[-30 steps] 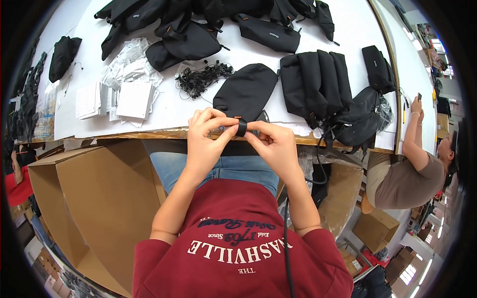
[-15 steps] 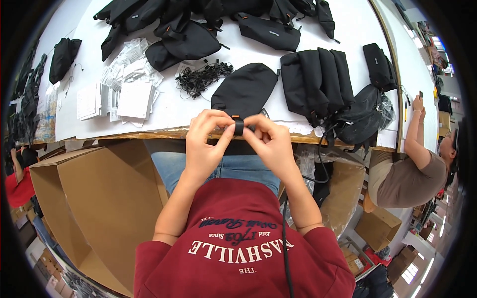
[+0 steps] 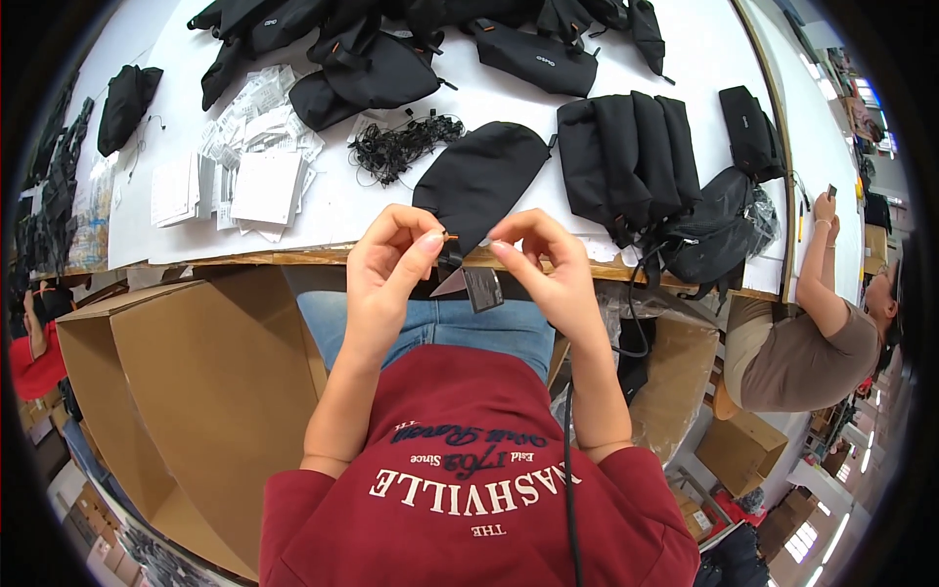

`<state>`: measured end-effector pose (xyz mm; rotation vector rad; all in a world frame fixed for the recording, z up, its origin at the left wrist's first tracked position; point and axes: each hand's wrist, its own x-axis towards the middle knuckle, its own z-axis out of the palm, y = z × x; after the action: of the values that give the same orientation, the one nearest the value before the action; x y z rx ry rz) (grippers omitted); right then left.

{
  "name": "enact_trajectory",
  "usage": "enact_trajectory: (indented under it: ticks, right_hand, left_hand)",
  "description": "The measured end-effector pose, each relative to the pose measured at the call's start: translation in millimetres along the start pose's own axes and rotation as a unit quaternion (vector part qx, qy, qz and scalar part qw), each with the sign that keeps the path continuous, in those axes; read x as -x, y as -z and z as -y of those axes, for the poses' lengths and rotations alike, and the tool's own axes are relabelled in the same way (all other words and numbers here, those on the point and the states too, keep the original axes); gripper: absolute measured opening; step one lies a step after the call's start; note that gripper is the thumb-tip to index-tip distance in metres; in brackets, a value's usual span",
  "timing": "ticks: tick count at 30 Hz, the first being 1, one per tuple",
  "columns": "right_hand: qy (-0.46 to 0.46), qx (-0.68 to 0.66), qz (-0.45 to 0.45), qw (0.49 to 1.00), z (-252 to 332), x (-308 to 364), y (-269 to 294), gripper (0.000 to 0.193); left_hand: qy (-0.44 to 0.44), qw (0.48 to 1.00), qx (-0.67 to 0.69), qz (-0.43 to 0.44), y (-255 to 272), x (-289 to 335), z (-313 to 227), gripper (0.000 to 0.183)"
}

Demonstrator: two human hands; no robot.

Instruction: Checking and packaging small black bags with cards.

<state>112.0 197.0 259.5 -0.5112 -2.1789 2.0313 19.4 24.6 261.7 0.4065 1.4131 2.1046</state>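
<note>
My left hand (image 3: 386, 269) pinches a small orange-edged tab (image 3: 451, 236) on a black strap loop at the near end of a black fabric bag (image 3: 484, 176). The bag lies flat over the table edge in front of me. To its right, my right hand (image 3: 553, 264) is closed in a pinch, thumb and forefinger together; whatever is between them is too small to make out. Between my hands a dark hang tag (image 3: 483, 290) dangles below the table edge, with a paler pinkish tag (image 3: 451, 285) beside it. How the tags are attached is hidden.
A tangle of black cords (image 3: 401, 147) lies beyond the bag. White tags and cards (image 3: 266, 188) are heaped left. Black bags (image 3: 631, 161) stand right; more (image 3: 538, 59) are piled at the back. An open cardboard box (image 3: 196, 391) is below left. Another person (image 3: 817, 323) is at right.
My hands have moved apart, the left one slightly left and the right one right. The dark and pale tags now hang in view between them.
</note>
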Motion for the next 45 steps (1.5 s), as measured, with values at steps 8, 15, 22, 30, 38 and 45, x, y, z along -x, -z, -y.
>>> enact_trajectory:
  ticks: [8, 15, 22, 30, 38, 45]
  right_hand:
    - [0.024, 0.246, 0.067, 0.967, 0.5, -2.1, -10.5, 0.013]
    - [0.013, 0.264, 0.108, 0.958, 0.7, -1.4, -19.9, 0.018]
    - [-0.067, 0.249, 0.098, 0.961, -1.5, 2.0, -15.2, 0.017]
    - [-0.089, 0.22, 0.065, 0.969, -13.2, -0.2, -14.8, 0.019]
    - [-0.079, -0.071, 0.036, 0.994, -23.0, 1.0, -9.5, 0.013]
    - [-0.078, -0.106, 0.025, 0.991, -10.0, 2.2, -5.8, 0.012]
  left_hand:
    - [-0.001, 1.0, 0.001, -0.012, -2.5, 3.2, 0.0, 0.01]
    - [0.005, 0.999, 0.031, 0.003, -3.5, 4.8, -6.2, 0.009]
    - [0.001, 0.999, 0.044, -0.011, 0.8, 6.2, -6.6, 0.009]
    - [-0.015, 0.998, 0.061, 0.005, 2.5, 5.5, -5.7, 0.009]
    - [0.024, 0.98, -0.196, -0.018, -3.0, 2.9, 8.9, 0.007]
    - [0.04, 0.975, -0.218, -0.03, -10.3, 6.7, 10.0, 0.006]
